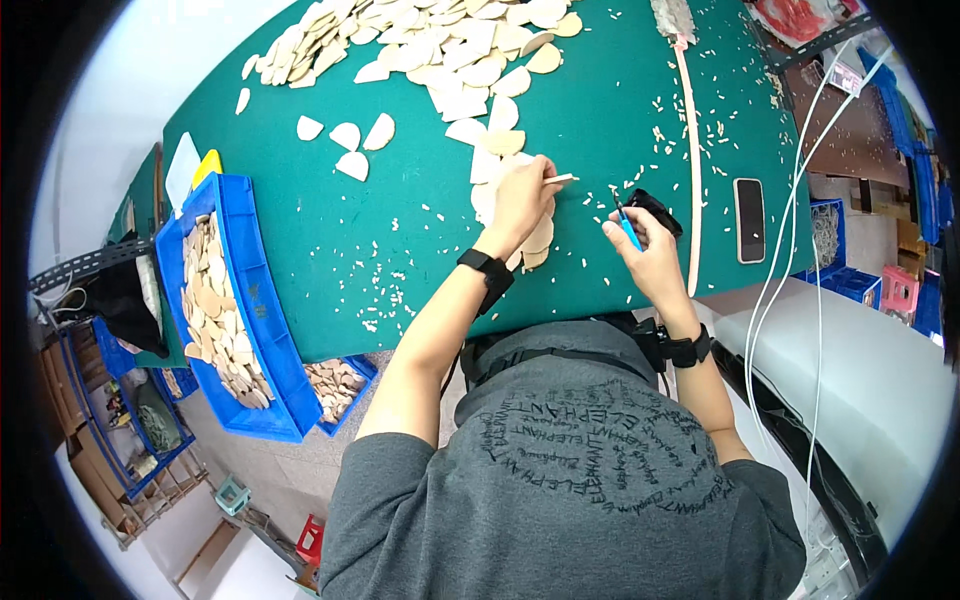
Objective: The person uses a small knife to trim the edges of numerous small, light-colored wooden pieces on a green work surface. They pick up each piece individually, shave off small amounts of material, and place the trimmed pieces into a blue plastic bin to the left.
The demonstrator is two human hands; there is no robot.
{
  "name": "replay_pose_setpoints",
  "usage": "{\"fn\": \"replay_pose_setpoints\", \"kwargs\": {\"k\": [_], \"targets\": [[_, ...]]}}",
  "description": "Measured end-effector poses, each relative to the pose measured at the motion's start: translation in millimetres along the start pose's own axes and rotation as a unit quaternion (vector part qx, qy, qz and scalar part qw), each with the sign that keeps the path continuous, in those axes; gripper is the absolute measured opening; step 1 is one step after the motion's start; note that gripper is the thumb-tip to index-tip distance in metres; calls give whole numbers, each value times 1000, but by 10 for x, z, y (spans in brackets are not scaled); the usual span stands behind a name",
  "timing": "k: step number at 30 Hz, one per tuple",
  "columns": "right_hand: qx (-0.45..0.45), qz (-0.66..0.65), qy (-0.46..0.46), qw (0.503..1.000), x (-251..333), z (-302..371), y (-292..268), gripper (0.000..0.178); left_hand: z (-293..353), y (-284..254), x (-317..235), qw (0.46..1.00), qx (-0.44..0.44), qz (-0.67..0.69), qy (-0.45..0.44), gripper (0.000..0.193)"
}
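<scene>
Near the middle of the frame, the left hand [520, 203] is closed in a pinch on a thin pale piece [561, 179], seen edge-on and jutting to the right of the fingers; more pale flat pieces [539, 236] lie on the green table [300, 200] beneath and beside that hand. Just right of centre, the right hand [655, 260] is half curled around a slim blue tool [629, 231] — its dark tip pointing toward the upper edge; a black object [657, 212], too unclear to name, lies just beside it. A large heap [450, 45] of rounded pieces spreads across the top of the frame; small crumbs [383, 295] dot the table at centre left; a blue bin [262, 300] of similar pieces stands at left — a phone [749, 220] lies at right.
</scene>
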State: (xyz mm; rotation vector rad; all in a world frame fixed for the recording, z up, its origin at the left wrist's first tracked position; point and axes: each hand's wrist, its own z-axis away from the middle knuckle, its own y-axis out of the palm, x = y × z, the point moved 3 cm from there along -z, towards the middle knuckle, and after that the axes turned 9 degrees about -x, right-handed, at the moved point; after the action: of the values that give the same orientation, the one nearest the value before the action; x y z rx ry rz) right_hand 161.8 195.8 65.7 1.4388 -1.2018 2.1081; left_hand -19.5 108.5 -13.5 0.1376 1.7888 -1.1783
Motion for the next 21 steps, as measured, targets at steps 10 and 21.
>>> {"fn": "replay_pose_setpoints", "kwargs": {"k": [10,21], "targets": [[87,44,-74,992,625,-22,249,46,613,-1043,-611,899,-104,379,-193,29],[145,1,-123,982,896,156,535,42,986,-1422,-611,924,-168,302,-161,28]]}}
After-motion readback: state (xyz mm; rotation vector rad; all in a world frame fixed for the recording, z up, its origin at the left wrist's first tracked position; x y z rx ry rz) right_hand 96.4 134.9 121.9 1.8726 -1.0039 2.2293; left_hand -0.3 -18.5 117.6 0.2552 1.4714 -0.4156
